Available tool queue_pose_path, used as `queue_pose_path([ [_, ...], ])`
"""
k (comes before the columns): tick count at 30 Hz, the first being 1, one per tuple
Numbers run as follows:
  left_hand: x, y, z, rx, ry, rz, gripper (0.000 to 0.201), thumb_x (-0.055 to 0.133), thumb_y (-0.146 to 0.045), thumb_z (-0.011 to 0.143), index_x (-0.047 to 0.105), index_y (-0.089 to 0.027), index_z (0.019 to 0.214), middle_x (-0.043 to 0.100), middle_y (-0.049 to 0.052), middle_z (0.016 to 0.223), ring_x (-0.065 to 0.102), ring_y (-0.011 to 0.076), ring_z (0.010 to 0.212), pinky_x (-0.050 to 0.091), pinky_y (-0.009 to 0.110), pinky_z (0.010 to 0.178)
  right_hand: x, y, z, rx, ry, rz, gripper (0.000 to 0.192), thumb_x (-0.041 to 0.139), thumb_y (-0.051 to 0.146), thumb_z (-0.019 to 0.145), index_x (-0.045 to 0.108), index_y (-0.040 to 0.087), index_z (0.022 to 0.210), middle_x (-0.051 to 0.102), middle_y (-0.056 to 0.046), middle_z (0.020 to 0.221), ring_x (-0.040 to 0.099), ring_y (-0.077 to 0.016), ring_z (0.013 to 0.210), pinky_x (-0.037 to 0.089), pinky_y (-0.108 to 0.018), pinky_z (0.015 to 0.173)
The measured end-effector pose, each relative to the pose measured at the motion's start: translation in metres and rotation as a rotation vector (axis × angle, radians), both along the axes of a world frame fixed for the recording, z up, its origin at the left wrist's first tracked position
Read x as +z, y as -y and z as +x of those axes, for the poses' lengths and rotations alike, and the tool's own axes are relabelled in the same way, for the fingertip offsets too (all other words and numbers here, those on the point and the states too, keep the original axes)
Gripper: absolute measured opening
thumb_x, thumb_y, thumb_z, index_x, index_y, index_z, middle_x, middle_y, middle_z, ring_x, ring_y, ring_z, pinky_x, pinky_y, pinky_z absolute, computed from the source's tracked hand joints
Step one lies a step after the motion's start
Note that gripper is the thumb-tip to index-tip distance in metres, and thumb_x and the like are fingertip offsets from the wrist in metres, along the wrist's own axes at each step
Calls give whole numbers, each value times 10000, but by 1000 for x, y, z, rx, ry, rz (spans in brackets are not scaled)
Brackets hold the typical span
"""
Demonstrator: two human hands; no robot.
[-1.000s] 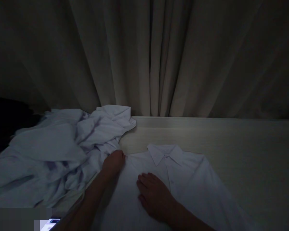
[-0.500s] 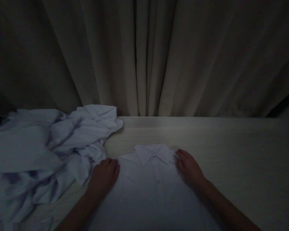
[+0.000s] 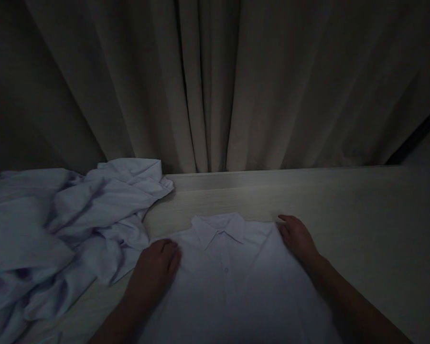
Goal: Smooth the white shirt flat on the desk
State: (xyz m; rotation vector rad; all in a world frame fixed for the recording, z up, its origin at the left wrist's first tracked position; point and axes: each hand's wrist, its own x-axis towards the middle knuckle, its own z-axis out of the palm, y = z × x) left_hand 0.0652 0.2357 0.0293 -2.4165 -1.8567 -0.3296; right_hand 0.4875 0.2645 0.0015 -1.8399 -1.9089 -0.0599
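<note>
A white collared shirt (image 3: 218, 286) lies spread with its front up, collar away from me and a button placket down the middle. My left hand (image 3: 157, 265) is on the shoulder at the left, fingers bent and closed on the fabric. At the opposite shoulder my right hand (image 3: 298, 236) grips the outer edge, its index finger reaching past the seam. A slanting crease runs inward from that shoulder. The fingertips are dim, and the shirt's lower part is cut off by the bottom of the view.
A crumpled heap of white cloth (image 3: 93, 215) lies to the left, close to my left hand. Behind the pale wood-look surface (image 3: 344, 205) hang long brown curtains (image 3: 265, 95). The light is low.
My right hand has shifted outward to the shirt's shoulder edge, and a crease shows there. The left hand stays at its shoulder. The view has turned slightly right.
</note>
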Motion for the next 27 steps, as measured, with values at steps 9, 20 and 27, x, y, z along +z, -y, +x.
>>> queue_pose_path([
  [9, -4, -19, -54, 67, -91, -40, 445, 266, -280, 877, 619, -149, 1114, 654, 135, 1123, 601, 265, 1015, 462, 433, 898, -6, -23, 6, 158, -68, -137, 322, 422, 87, 805, 701, 205, 913, 559, -111, 1160, 503, -202, 1115, 386, -361, 984],
  [20, -7, -46, -86, 47, 131, -160, 404, 350, -380, 823, 676, -203, 984, 676, 90, 1031, 615, 224, 978, 461, 371, 931, 7, -44, 3, 193, -59, -218, 267, 435, 30, 688, 653, 184, 668, 592, -83, 1013, 546, -167, 955, 398, -302, 895],
  [27, 4, -53, -81, 86, 109, -224, 351, 364, -373, 803, 655, -186, 866, 671, 86, 922, 615, 211, 888, 460, 351, 855, 2, -47, 5, 170, -25, -246, 229, 452, 51, 675, 639, 181, 655, 601, -85, 960, 546, -171, 917, 400, -292, 858],
])
